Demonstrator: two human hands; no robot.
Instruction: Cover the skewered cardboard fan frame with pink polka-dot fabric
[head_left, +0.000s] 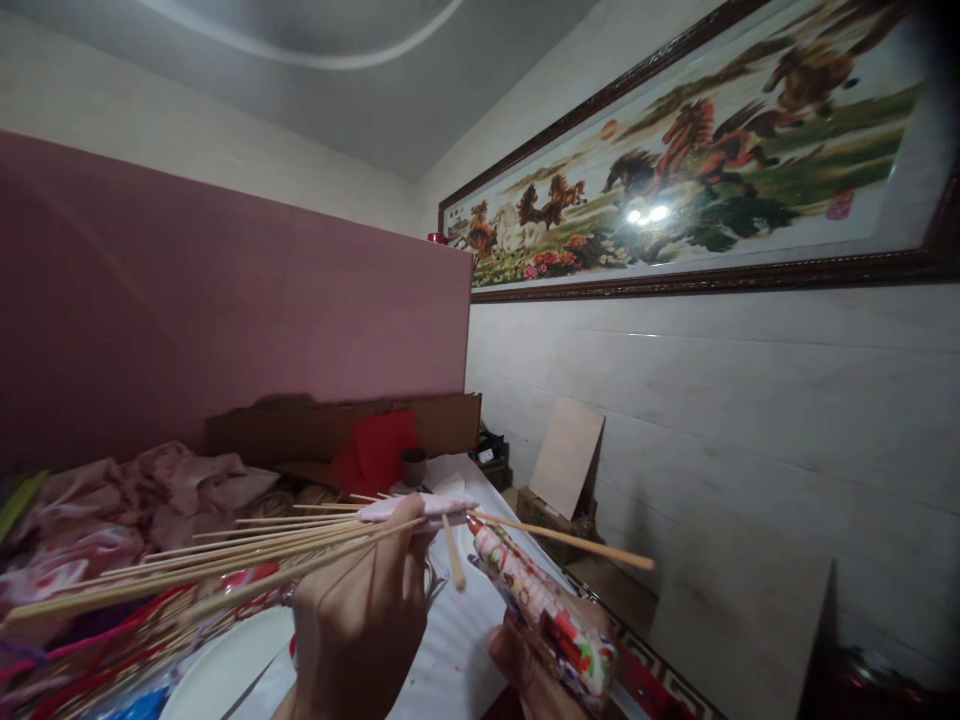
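Note:
My left hand (358, 625) is closed around a bundle of thin bamboo skewers (225, 562) that fan out to the left. A pale pink piece (417, 507) sits at the top of the bundle above my fingers. One skewer (570, 541) sticks out to the right. My right hand (534, 668) is low in the frame, closed on a patterned plastic-wrapped tube (541, 605) with red and green print, its tip pointing up toward the skewers.
A white cloth (457, 640) covers the table below, with a white plate (225, 665) at the left. Pink fabric (135, 500) is heaped at the left. A brown cardboard box (315, 425), a red sheet (379, 448), a framed horse painting (697, 160) stand behind.

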